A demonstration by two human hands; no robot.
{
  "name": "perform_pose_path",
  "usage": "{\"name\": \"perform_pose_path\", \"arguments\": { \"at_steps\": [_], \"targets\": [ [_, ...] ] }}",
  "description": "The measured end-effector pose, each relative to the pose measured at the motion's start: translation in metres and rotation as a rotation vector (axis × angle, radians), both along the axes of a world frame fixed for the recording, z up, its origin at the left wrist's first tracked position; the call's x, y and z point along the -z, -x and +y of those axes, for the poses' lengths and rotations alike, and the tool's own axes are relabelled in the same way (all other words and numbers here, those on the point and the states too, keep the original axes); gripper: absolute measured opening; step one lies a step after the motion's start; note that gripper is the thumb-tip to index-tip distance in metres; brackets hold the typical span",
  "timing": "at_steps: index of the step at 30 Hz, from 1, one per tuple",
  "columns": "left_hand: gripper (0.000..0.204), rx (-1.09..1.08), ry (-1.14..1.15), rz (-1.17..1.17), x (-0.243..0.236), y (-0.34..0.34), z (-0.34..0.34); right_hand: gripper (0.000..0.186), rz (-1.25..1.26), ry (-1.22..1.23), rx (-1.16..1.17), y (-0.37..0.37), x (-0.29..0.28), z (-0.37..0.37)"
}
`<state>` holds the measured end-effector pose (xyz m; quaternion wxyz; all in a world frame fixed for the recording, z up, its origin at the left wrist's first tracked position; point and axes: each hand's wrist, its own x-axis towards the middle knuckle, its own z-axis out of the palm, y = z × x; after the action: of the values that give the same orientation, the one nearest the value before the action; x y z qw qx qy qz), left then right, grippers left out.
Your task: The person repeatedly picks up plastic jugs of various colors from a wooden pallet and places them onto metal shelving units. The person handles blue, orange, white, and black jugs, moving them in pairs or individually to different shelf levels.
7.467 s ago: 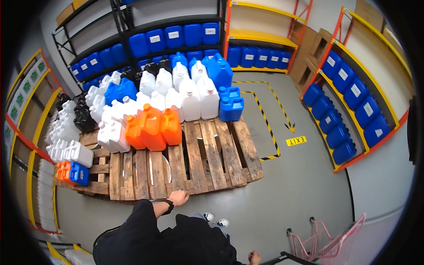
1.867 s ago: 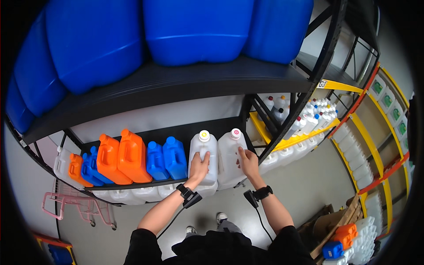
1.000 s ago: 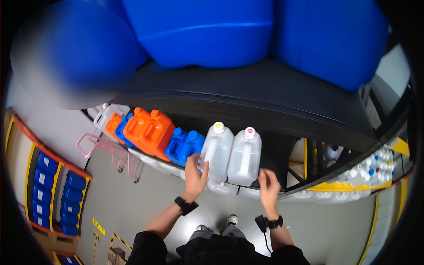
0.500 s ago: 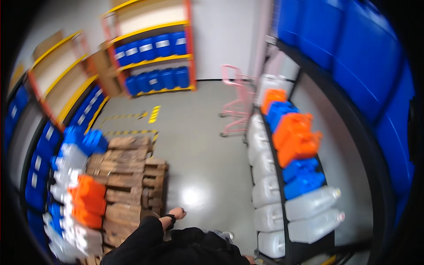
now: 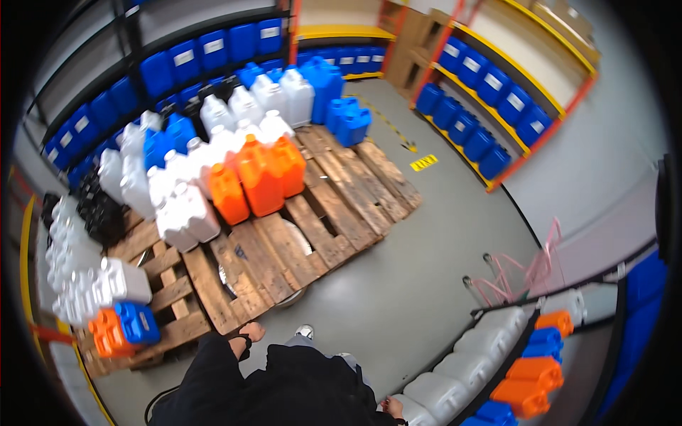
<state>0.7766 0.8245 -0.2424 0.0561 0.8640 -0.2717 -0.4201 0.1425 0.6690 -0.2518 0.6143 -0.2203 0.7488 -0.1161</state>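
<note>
My left hand (image 5: 252, 331) hangs by my side with its fingers curled and nothing visible in them. It is close to the near edge of the wooden pallets (image 5: 266, 245). My right hand (image 5: 392, 407), low in the view, also looks curled and empty, beside a row of translucent white jerrycans (image 5: 435, 395). Orange jerrycans (image 5: 260, 174) stand on the pallets among white jerrycans (image 5: 186, 213) and blue ones (image 5: 349, 122). At the pallets' near left corner sit an orange jerrycan (image 5: 108, 332) and a blue jerrycan (image 5: 138, 323). Neither hand touches a jerrycan.
Black jerrycans (image 5: 99, 209) stand at the pallets' left. Racks with blue drums (image 5: 213, 48) line the back wall, and an orange-and-yellow rack (image 5: 526, 92) stands far right. A pink trolley (image 5: 522, 273) is on the right. Grey floor (image 5: 398, 284) lies between pallets and right-hand rack.
My view has swung to the left, so the pallets now fill the middle and left. The trolley and right-hand rack have shifted toward the lower right. More of my right hand shows.
</note>
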Motion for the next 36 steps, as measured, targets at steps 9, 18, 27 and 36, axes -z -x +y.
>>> {"name": "perform_pose_path", "arguments": {
  "at_steps": [9, 18, 27, 36],
  "targets": [
    [0.041, -0.486, -0.061, 0.087, -0.014, 0.059, 0.097, 0.014, -0.006, 0.061, -0.419, -0.157, -0.041, -0.184],
    [0.039, -0.713, 0.145, -0.174, -0.114, 0.024, 0.015, 0.015, -0.105, 0.162, -0.761, -0.297, -0.022, -0.3],
    [0.03, -0.516, 0.477, -0.561, -0.265, -0.148, -0.135, 0.027, -0.277, 0.782, -1.277, -0.508, -0.092, -0.342],
    [0.058, -0.636, 0.286, -0.665, -0.259, -0.316, -0.22, 0.035, -0.348, 0.95, -1.404, -0.613, -0.267, -0.282]
  ]
}}
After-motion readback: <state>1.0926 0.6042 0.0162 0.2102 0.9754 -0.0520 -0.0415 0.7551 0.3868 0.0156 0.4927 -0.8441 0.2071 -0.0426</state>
